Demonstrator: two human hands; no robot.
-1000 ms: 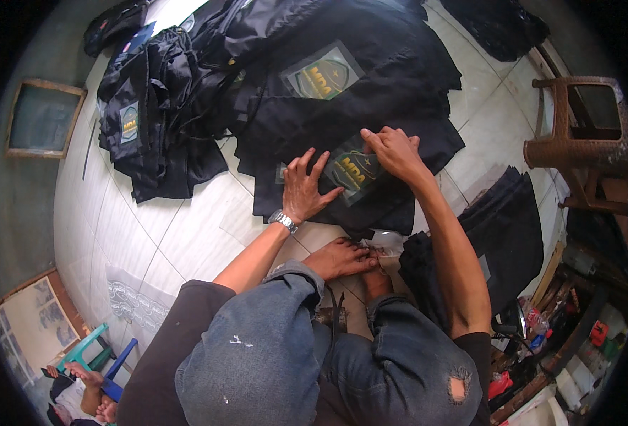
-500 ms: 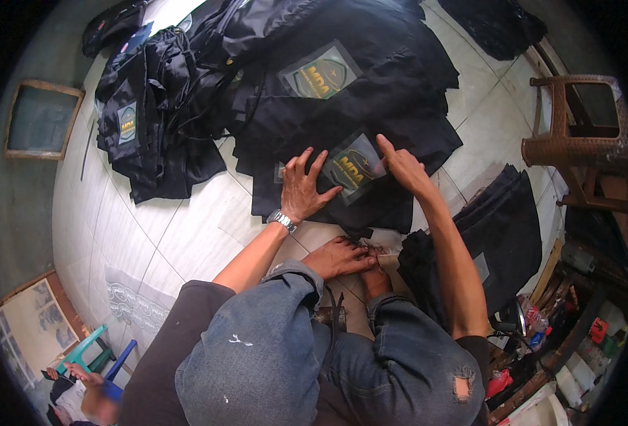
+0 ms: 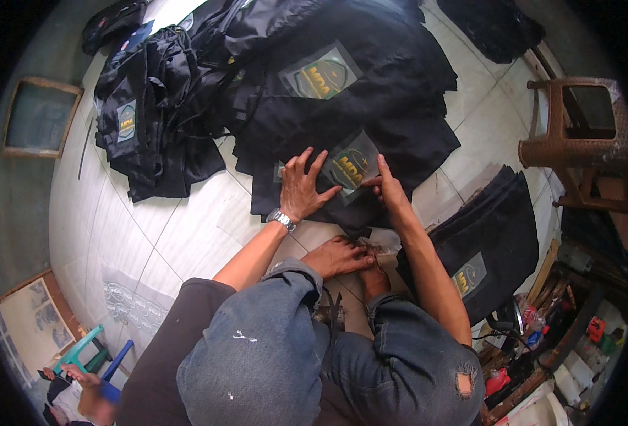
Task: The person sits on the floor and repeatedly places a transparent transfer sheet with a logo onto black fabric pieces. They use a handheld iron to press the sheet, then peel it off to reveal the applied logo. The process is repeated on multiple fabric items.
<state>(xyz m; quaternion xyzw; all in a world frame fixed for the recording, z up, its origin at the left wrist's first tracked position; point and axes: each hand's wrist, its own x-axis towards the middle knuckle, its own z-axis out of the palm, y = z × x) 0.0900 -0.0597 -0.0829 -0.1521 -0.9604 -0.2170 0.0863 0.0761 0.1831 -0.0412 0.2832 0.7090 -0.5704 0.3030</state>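
A clear film sheet (image 3: 362, 142) with a green and yellow shield emblem lies on stacked black fabric pieces (image 3: 413, 153). My left hand (image 3: 303, 186) rests on the fabric with fingers spread, its thumb reaching the film's lower left edge. At the film's right edge is my right hand (image 3: 392, 195); its index finger and thumb are apart, touching the sheet, while its other fingers are curled. Farther off, a second emblem film (image 3: 319, 69) lies on another black fabric layer.
Black drawstring bags (image 3: 168, 92) are heaped at the far left. More emblem-marked black pieces (image 3: 498, 234) lie at my right. A brown stool (image 3: 576, 145) and cluttered items (image 3: 534, 334) stand beyond. My bare feet (image 3: 336, 257) are near the stack. At lower left, another person's hand (image 3: 79, 374) shows.
My right hand has moved down and inward from the film's upper right corner along its right edge. My right forearm now uncovers an emblem on the right-hand pile. My left hand stays put.
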